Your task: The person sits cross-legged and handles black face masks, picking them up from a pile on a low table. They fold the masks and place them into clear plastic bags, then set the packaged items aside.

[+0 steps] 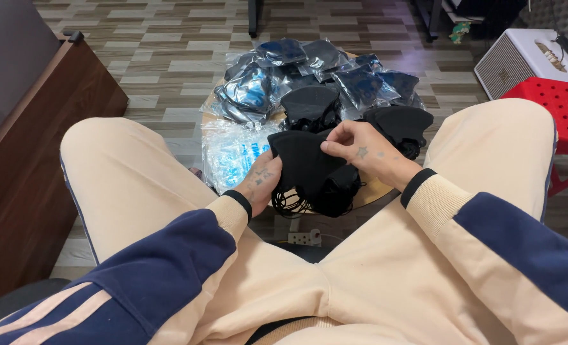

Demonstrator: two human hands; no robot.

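Cream trousers (137, 185) fill the foreground. The left hand (259, 180) pinches the lower left edge of a black face mask (303, 165), and the right hand (360, 152) pinches its upper right edge. Just beyond both hands lie loose black masks (396, 124) and plastic-wrapped masks (264, 86); a red stool (562, 108) stands well right.

The black face mask (303, 165) looks like soft matt cloth, with thin cord loops (290, 203) hanging under it. Behind the mask, the wrapped masks (360, 83) lie in glossy, crinkled clear plastic. Left of the mask stands a smooth brown wooden cabinet (34, 153); right of it, a shiny red plastic stool (562, 105).
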